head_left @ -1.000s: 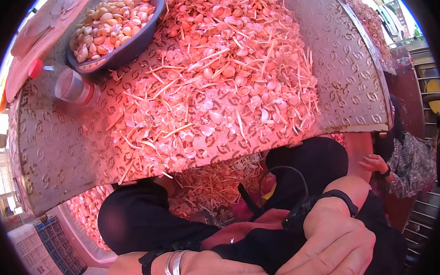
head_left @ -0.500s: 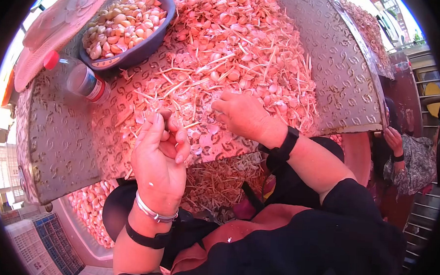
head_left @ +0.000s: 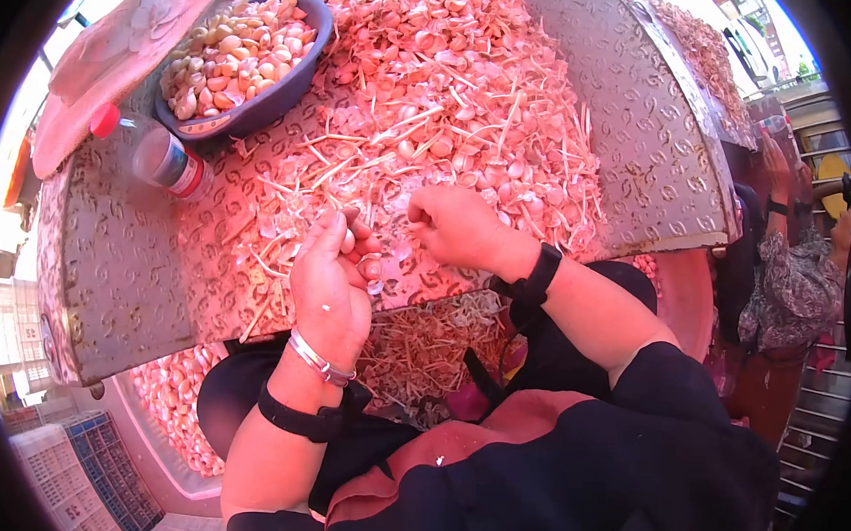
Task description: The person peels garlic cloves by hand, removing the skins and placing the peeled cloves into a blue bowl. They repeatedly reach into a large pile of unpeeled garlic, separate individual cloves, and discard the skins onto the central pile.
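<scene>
Over the front of the metal table my left hand (head_left: pixel 335 276) is palm up with fingers curled. A pale garlic clove (head_left: pixel 349 241) shows between its fingers. Close to its right, my right hand (head_left: pixel 460 231) is closed, knuckles up, at the near edge of a heap of garlic cloves, skins and stems (head_left: pixel 451 105). Whatever its fingertips pinch, if anything, is hidden. A blue bowl (head_left: pixel 306 75) of garlic cloves (head_left: pixel 235 56) stands beyond my left hand.
A red-capped plastic bottle (head_left: pixel 169 159) lies beside the bowl, near a pink hat (head_left: pixel 121 53). The table's patterned metal top (head_left: pixel 112 271) ends just before my body. Below are a tub of cloves (head_left: pixel 178 397) and stem waste (head_left: pixel 422 351). Another person (head_left: pixel 795 282) sits at right.
My left hand has moved right, nearer my right hand, and the stem by its fingers no longer shows there. My right hand's fingers are curled in more. The other person's arm has risen.
</scene>
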A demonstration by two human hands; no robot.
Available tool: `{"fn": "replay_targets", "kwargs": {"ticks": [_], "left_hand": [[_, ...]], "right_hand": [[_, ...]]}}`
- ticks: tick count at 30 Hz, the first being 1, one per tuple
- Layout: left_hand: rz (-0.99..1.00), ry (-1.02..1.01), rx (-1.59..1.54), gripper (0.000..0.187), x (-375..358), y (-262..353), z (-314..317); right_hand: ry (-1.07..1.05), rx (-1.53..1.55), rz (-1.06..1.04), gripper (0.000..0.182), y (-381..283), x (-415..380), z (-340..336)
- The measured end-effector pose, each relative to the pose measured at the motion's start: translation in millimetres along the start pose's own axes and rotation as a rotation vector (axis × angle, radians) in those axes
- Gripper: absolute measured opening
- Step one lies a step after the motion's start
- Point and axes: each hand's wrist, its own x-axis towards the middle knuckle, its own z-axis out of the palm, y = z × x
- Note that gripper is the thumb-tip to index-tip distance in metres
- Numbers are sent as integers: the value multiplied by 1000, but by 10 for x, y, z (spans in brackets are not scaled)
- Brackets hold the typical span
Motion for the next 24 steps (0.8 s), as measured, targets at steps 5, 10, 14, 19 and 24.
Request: {"fn": "replay_targets", "kwargs": {"ticks": [5,10,14,19,24], "left_hand": [[-45,-30,37,15,52,-41,-3],[-84,-102,92,15,22,-63,39],[-105,-103,127,17,26,-100,72],[-210,-119,69,17,48,-107,89],[-155,-86,-27,13,85,-100,15]], "right_hand": [[-235,1329,591,14,24,93,-234],[-226,1637,659,16,-8,96,-306],[-305,1657,605,10,-41,69,-292],[-316,1334,358,20,-322,71,-429],[181,433,259,22,503,311,-355]]}}
